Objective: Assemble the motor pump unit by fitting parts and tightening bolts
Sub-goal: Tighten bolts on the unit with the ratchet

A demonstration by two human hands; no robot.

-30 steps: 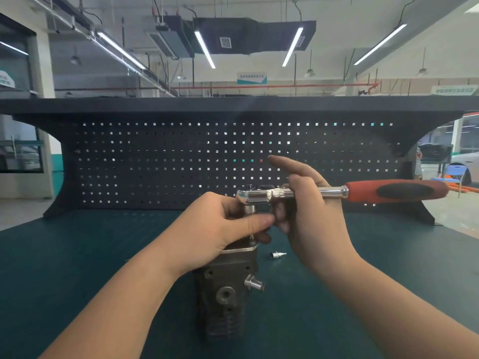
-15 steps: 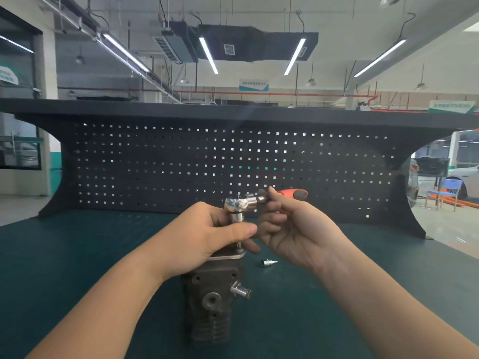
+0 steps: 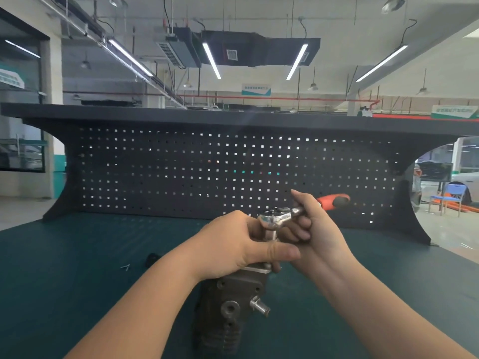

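Dark cast metal, the motor pump unit (image 3: 228, 307) stands upright on the green counter (image 3: 77, 294), nearest the viewer, with a short steel stub fitting (image 3: 260, 307) jutting from its front face toward the right. Directly above the unit, the left hand (image 3: 233, 248) wraps around its top plate and the vertical socket extension (image 3: 272, 234), thumb laid across the front. Just right of that, touching it, the right hand (image 3: 315, 235) curls around the chrome shank of the ratchet wrench (image 3: 293, 213), close to the head rather than out on the red-and-black grip (image 3: 334, 200).

The wrench's long axis runs roughly level, from its head over the unit out to the right and slightly away; the extension drops straight down from the head to a bolt I cannot see under the fingers. The swing therefore belongs to the right hand, about that vertical axis, while the left steadies the unit.

Left of the unit lie a small dark part (image 3: 153, 258) and a tiny metal piece (image 3: 125, 267); beyond it stands the black pegboard (image 3: 181, 172).
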